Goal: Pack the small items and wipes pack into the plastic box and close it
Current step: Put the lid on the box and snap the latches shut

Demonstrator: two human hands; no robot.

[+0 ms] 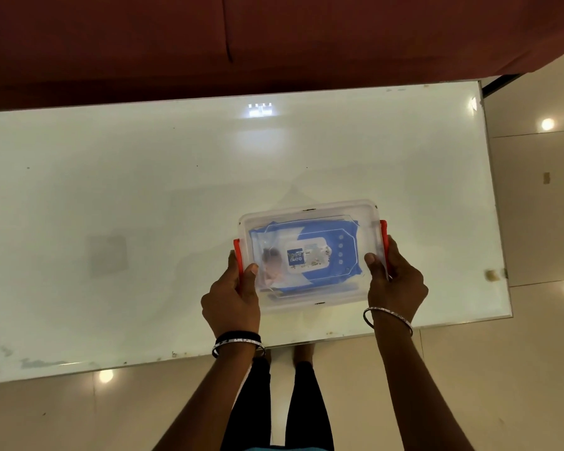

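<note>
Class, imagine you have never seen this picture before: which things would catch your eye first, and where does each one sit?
First comes the clear plastic box near the front edge of the white table, with the blue wipes pack showing through its lid. Next, the left hand and right hand grip its short ends, over the red latches. Behind the table runs a dark red sofa.

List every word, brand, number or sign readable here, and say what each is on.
"mee mee": white letters on a dark blue square on the flap label of the blue wipes pack, seen through the lid of the plastic box.
Other print on that label: too small and blurred to read.
Nothing else carries readable text.
</note>
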